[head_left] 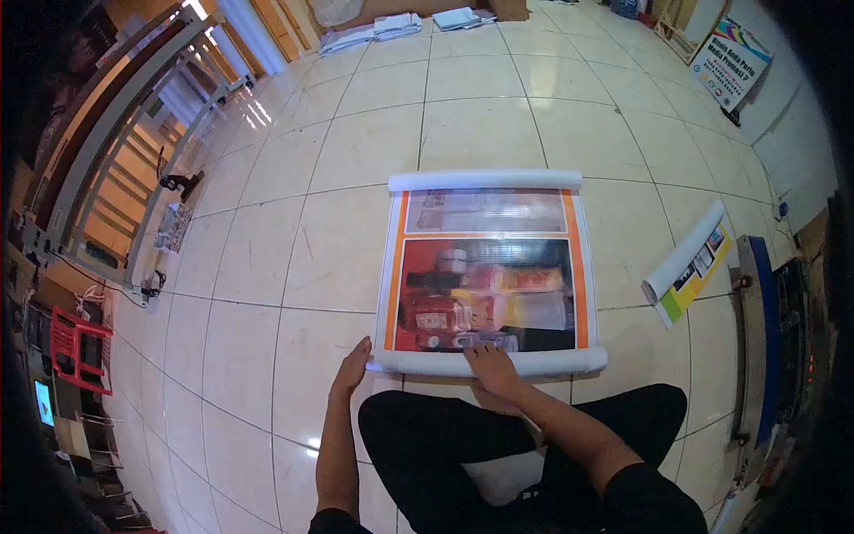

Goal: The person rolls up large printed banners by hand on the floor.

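A printed poster [485,289] lies on the floor before my crossed legs, showing bottles and packets on red and black inside an orange border. Both its far end and its near end [556,361] are rolled up, white side out. My right hand [494,367] rests over the near roll about midway along, fingers bent onto it. At that roll's left end is my left hand [354,365], its fingers stretched forward and the palm side against the roll's edge.
A second, partly rolled print [689,262] lies to the right, beside a long machine [756,347]. A large metal-framed machine [116,151] stands at left, near a red plastic chair [78,349]. Paper stacks [396,27] and a printed sign [731,64] are farther back on the tiled floor.
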`<action>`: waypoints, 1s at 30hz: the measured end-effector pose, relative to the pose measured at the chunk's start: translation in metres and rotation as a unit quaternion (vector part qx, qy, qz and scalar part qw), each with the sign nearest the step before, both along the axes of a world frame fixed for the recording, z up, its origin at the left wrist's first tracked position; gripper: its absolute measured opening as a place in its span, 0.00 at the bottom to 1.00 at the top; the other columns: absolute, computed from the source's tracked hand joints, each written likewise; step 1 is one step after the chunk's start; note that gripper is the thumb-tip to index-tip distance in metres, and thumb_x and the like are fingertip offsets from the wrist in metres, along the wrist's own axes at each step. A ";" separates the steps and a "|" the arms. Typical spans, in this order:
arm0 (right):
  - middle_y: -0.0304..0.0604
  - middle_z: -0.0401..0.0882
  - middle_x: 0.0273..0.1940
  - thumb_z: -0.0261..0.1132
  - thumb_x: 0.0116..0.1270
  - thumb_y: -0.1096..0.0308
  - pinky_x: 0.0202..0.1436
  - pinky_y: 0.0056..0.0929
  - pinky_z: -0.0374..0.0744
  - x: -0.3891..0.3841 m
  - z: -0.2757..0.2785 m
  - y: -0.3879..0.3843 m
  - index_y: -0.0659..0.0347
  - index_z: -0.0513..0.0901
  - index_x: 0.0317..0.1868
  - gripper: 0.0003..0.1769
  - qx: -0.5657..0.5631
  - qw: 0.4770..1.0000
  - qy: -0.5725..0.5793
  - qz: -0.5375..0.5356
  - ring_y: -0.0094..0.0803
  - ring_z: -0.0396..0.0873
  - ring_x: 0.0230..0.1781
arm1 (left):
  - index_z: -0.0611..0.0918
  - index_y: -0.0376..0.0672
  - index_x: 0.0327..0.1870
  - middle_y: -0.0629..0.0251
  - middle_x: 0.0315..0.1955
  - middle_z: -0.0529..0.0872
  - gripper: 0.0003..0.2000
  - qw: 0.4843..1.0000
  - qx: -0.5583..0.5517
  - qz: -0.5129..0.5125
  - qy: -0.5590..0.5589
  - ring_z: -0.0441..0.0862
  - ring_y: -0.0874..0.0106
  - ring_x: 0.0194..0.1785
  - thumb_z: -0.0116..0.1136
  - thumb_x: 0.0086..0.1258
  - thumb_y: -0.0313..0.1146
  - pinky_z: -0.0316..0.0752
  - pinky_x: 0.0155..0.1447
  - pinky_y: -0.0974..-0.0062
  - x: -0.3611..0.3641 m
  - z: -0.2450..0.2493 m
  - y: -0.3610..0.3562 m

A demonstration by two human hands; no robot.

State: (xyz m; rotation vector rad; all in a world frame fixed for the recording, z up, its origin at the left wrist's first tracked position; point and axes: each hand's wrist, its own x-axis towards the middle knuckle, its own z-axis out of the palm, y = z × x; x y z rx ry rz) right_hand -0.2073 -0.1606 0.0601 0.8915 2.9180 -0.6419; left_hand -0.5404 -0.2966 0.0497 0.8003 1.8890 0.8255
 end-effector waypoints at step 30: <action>0.60 0.80 0.50 0.71 0.48 0.48 0.55 0.49 0.76 -0.008 -0.004 0.204 0.65 0.74 0.58 0.40 -0.023 0.999 -0.021 -0.018 0.55 0.78 0.51 | 0.74 0.40 0.63 0.57 0.58 0.79 0.24 0.909 0.138 0.391 -0.032 0.75 0.63 0.62 0.44 0.78 0.50 0.71 0.63 0.61 -0.026 0.023 -0.056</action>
